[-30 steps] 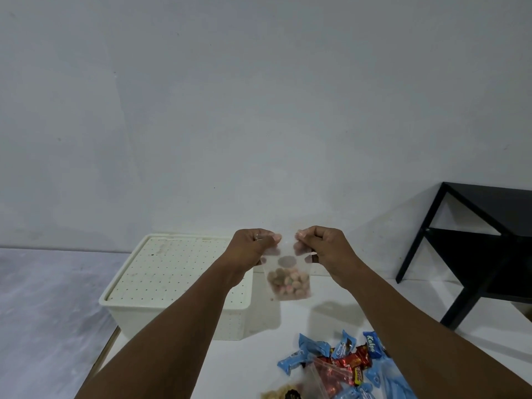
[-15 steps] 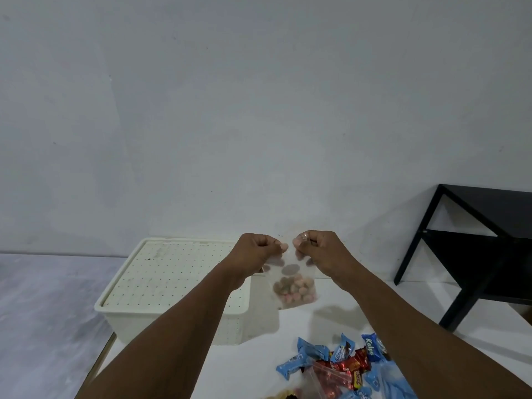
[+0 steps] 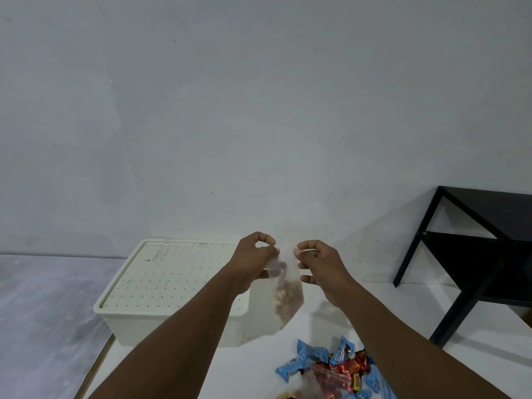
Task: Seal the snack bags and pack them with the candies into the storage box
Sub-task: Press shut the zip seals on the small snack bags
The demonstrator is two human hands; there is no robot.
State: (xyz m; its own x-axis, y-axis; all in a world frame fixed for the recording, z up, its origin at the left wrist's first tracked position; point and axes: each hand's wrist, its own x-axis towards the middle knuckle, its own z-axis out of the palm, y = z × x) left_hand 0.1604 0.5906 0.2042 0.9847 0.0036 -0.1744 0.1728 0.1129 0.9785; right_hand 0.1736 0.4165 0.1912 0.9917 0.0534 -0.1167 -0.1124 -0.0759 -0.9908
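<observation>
A small clear snack bag with pinkish round snacks hangs blurred above the white table. My left hand pinches its top left corner. My right hand is at the bag's top right edge with its fingers spread, and I see no grip on the bag. The cream storage box with a dotted lid on it stands to the left, behind my left forearm. Blue and red wrapped candies lie in a pile at the bottom. A second clear zip bag lies among them.
A black side table with a shelf stands at the right, against the plain wall. The white table has its left edge near the box. A grey floor lies beyond it on the left.
Both hands were pinching the bag's top edge side by side. Now my right hand's fingers have spread apart, and the bag swings and tilts from my left hand.
</observation>
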